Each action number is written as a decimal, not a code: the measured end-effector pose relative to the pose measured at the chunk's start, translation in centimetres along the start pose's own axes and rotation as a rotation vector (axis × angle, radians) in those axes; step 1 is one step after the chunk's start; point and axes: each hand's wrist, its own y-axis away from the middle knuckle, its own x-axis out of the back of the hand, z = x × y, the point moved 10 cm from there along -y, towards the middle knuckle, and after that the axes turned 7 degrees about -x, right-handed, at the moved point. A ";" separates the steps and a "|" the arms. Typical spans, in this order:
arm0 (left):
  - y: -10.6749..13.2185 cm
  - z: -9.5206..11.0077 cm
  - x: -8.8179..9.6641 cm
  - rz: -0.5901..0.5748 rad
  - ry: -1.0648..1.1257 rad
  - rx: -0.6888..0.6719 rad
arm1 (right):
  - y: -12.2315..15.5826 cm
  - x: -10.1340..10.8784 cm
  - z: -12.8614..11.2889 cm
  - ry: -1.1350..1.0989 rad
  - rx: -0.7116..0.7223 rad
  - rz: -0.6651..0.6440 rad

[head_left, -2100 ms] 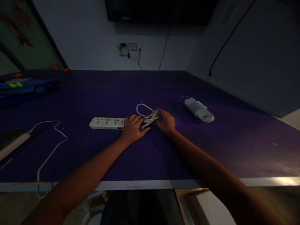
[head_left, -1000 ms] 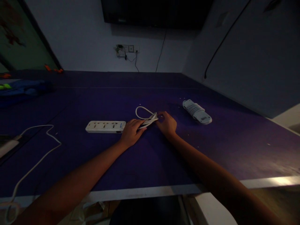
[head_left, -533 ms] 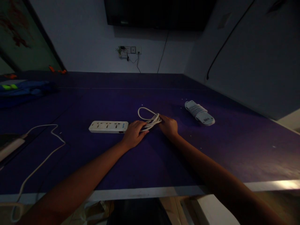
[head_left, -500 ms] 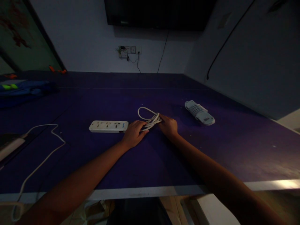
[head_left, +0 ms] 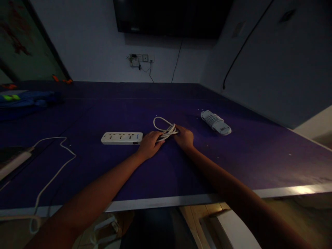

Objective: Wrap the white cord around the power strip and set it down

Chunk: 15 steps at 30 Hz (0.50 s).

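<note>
Centrally, a white power strip (head_left: 121,138) is laid flat on a purple counter (head_left: 166,173), its sockets turned upward and its long side set roughly parallel to the white front edge. Beside its right end, a loosely bundled white cord (head_left: 169,130) is held by two bare hands. Between the fingers and thumb of the left hand (head_left: 149,144), the near part of the bundle is gripped; whether the strip is also touched cannot be told. The opposite end is grasped by the curled right hand (head_left: 184,137), whose fingertips are partly hidden. On the far side, a single loop is spread out. To the right, well apart, a second power strip (head_left: 223,128) is seen, wrapped around its middle with cord. At left, a thin white cable (head_left: 52,138) is draped over the front edge.
</note>
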 end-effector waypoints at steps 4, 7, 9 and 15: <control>0.1 -0.1 0.0 0.003 -0.001 0.027 | -0.1 0.4 0.6 -0.024 -0.026 -0.006; 0.2 -0.2 0.1 0.018 0.003 0.034 | -0.3 0.5 0.9 -0.032 -0.037 -0.008; 0.3 -0.3 0.2 0.032 0.015 0.037 | -0.3 0.4 0.9 -0.023 -0.039 -0.027; 0.3 -0.3 0.3 0.035 0.034 0.043 | -0.4 -0.4 0.1 0.007 0.017 -0.091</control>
